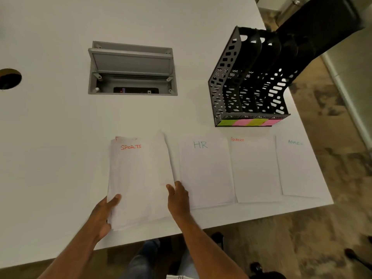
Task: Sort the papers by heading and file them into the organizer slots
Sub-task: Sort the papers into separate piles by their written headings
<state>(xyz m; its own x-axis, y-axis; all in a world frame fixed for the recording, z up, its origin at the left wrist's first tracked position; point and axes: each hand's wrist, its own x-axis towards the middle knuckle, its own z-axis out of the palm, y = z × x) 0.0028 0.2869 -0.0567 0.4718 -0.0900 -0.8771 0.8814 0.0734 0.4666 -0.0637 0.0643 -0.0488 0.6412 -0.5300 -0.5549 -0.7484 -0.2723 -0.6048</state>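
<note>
- My left hand [104, 212] holds the left edge of the stack of papers [138, 182]. The thumb lies on top and the other fingers curl under the edge, so the fingers are closed on the stack.
- My right hand [178, 198] is at the right edge of the same stack. Its fingers [171, 189] bend over that edge and hold it.
- Both arms reach up from the bottom of the view, a little apart, with the stack between them.
- The top sheet of the stack says SPORTS in red. A bit of another red heading peeks out behind its top edge.
- Just beside the stack, on the right, lies the HR paper [205, 170]. My right hand rests partly over its lower left corner.
- Next to that is the FINANCE paper [254, 170], and past it the last paper [298, 168] with a blue heading I cannot read well.
- All of these lie in a row near the front edge of the white table [60, 137].
- The black organizer [249, 85] stands behind the HR and FINANCE papers, near the right edge of the table. It has green and pink sticky labels [249, 122] along its front. Its slots look dark and I cannot see paper in them.
- A grey box with an open lid [131, 68] is sunk in the table, behind the stack.
- A round hole [10, 78] is far left.
</note>
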